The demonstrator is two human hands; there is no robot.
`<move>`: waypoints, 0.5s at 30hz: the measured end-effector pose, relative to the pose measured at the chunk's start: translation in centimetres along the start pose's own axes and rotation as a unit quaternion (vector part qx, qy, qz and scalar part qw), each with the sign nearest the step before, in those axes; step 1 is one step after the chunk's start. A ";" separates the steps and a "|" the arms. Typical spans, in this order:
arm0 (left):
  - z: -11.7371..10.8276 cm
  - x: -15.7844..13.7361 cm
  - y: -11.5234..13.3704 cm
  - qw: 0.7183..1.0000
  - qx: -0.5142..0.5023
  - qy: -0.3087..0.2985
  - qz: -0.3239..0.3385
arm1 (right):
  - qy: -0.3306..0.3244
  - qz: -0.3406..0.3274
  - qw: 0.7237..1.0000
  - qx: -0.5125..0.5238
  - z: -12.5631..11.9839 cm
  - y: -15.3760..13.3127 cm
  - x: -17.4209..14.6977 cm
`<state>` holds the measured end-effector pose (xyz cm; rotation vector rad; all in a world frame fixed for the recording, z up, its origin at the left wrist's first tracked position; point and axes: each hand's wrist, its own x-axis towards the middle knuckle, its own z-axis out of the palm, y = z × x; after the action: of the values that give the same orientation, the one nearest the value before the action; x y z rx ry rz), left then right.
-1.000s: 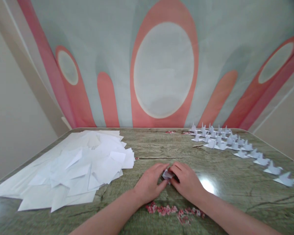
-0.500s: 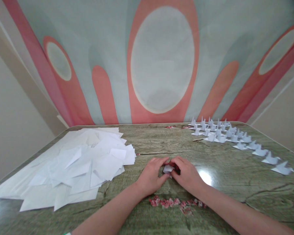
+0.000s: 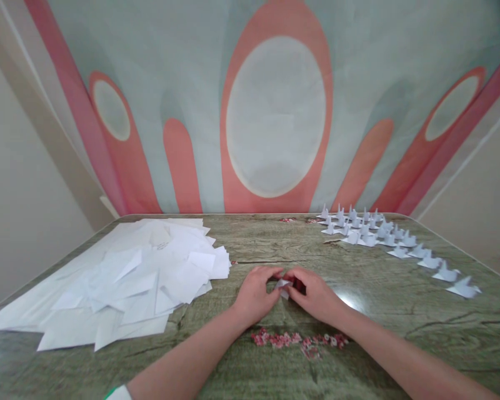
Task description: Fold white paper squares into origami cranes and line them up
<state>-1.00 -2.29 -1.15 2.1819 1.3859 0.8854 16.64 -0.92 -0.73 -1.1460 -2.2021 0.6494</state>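
A small folded piece of white paper (image 3: pixel 284 288) is held low over the middle of the wood-patterned table. From its left side, my left hand (image 3: pixel 258 295) pinches it between thumb and fingers. My right hand (image 3: pixel 310 291) grips the same piece from the right, with its fingertips close to those of my left hand. Fingers cover much of the paper, so its exact folded shape cannot be made out.
Loose white paper sheets (image 3: pixel 120 289) lie in a wide overlapping pile on the left. Several folded paper cranes (image 3: pixel 385 232) stand in rows at the back right, a line of them running toward the right edge. Behind the table (image 3: pixel 250 239) rises a patterned backdrop (image 3: pixel 275 116).
The folded paper has turned slightly between my fingers, and both hands remain on it. The camera view has shifted a little; the pile and the cranes keep their places on the table.
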 end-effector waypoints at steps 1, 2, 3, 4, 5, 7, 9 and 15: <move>0.0 0.0 0.0 1.000 0.006 0.001 0.001 | -0.037 -0.015 0.999 0.022 -0.5 0.1 0.0; 0.1 0.0 0.1 1.000 0.012 0.001 0.002 | -0.065 -0.024 0.996 0.047 -1.1 0.4 0.0; 0.1 0.0 0.1 1.000 0.016 0.001 0.004 | -0.080 -0.026 0.994 0.069 -1.5 0.7 0.0; 0.1 0.0 0.1 1.000 0.019 -0.001 0.006 | -0.089 -0.022 0.992 0.088 -1.9 1.1 0.1; 0.1 0.0 0.1 1.000 0.021 -0.003 0.007 | -0.090 -0.018 0.991 0.102 -2.1 1.5 0.2; 0.0 0.0 0.2 1.000 0.023 -0.004 0.008 | -0.083 -0.011 0.991 0.107 -2.4 2.2 0.4; 0.0 0.1 0.2 1.000 0.022 -0.004 0.006 | -0.075 -0.016 0.992 0.100 -2.3 2.7 0.7; 0.1 0.1 0.3 1.000 0.018 -0.003 -0.004 | -0.087 -0.044 0.988 0.121 -1.9 3.2 0.7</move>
<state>-0.73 -2.32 -1.03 2.2036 1.4167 0.8567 19.40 1.64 -1.16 -0.8923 -2.2275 0.9803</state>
